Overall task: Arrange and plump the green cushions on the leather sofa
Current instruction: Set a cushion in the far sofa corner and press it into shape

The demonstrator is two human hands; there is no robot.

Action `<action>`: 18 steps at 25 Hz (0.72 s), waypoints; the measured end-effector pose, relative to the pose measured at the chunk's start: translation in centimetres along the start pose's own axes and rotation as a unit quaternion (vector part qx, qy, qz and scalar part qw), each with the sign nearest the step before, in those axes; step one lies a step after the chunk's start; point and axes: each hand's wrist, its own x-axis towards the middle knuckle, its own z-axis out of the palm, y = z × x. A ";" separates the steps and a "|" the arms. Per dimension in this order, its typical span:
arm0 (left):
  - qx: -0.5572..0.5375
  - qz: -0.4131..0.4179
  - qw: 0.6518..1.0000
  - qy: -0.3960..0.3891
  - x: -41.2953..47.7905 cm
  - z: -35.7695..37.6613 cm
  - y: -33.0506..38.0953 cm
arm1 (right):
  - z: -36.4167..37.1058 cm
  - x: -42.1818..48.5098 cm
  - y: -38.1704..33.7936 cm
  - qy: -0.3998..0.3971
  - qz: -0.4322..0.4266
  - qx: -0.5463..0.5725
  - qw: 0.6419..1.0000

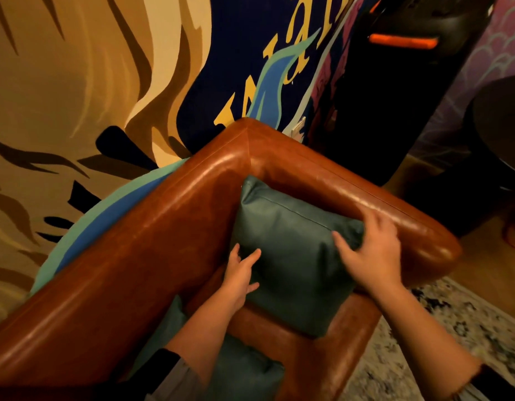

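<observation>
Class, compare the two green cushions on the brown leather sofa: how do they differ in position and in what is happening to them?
The green cushion in the sofa corner stands propped against the backrest and armrest; the green cushion lower down lies further along the brown leather sofa.
The corner cushion has the left hand and right hand on its sides; the lower cushion is untouched.
The corner cushion shows fully; the lower one is partly hidden by the left forearm.
Both share the same dark green cover.

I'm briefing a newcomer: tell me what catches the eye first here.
First, the green cushion wedged in the corner of the brown leather sofa, with the left hand and right hand pressed on its sides. Behind, a bold painted mural fills the wall; a second green cushion lies lower down.
</observation>
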 end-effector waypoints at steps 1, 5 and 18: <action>-0.015 -0.024 1.000 0.009 -0.2 0.2 -0.3 | 0.6 1.2 -1.2 -0.065 -0.031 -0.044 0.996; -0.075 -0.093 0.993 -0.005 -1.1 1.1 -1.6 | 4.1 3.5 -3.6 -0.277 -0.045 -0.190 0.941; -0.134 -0.018 0.988 -0.074 -0.7 4.9 -3.9 | 2.1 0.7 -1.4 -0.146 -0.067 -0.179 0.971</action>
